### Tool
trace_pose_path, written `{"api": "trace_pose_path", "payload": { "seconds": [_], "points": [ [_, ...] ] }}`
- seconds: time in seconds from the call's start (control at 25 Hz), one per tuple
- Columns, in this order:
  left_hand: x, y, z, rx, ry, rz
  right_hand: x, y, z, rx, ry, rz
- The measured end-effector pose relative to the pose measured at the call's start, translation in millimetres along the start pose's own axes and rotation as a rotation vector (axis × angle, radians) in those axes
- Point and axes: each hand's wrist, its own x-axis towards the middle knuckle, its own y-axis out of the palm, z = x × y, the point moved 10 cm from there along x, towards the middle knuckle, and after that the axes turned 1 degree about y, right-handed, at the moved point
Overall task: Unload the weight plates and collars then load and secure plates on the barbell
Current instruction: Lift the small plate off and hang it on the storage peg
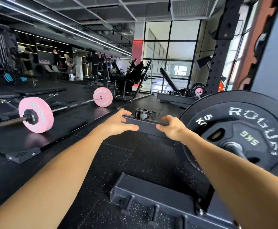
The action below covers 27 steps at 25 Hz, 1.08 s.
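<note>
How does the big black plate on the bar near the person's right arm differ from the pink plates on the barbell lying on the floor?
The black Rogue weight plate is dark with white lettering and a small black 5 kg plate in front of it; the pink Rogue weight plates are pale pink. The black plate is on a bar held off the floor; the pink plates rest on the floor. Both are round, Rogue-branded and mounted on barbells.

Daylight is admitted through the tall black-framed glass windows (169,53) beyond the fingertips, slightly overexposed. Long ceiling strip lights (65,25) are smeared by motion blur. Edges are bent by wide-angle distortion.
</note>
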Motion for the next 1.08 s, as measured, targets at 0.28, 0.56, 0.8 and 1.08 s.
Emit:
{"api": "trace_pose_path", "payload": {
  "seconds": [0.28, 0.56, 0.8, 1.08],
  "points": [
    [-54, 71, -75, -0.025, 0.059, 0.110, -95, -99, -76, -0.082, 0.118, -0.164],
    [-46, 171, -147, -0.038, 0.133, 0.183, -159, -182, -190, -0.140, 0.316, -0.276],
    [0, 216, -165, -0.003, 0.158, 0.138, -149, -182, -252, -0.077, 0.400, -0.271],
    [65, 260, -167, 0.118, 0.237, 0.032, -102, -170, -310, 0.019, 0.505, -0.326]
  ]
}}
